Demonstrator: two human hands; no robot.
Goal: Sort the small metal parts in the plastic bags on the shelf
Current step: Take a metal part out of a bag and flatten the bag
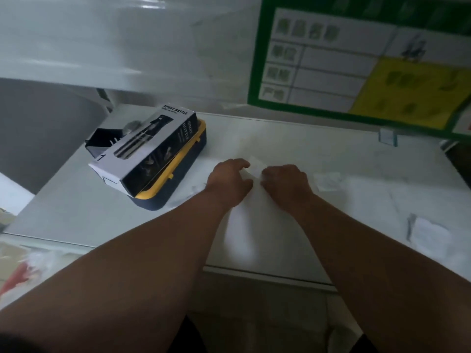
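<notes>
Bare forearms reaching over shelf [76, 207]; left hand [229, 182] and right hand [285, 186] pinching small clear bag [256, 169] between them.

Both bare forearms reach up from the bottom corners of the frame and converge toward its centre. The left hand [229, 183] sits just left of centre, palm down, fingers curled with the fingertips pointing right. The right hand [285, 186] lies just beside it, knuckles up, fingers bent inward toward the left hand. Motion blur hides whether either hand pinches anything.
</notes>
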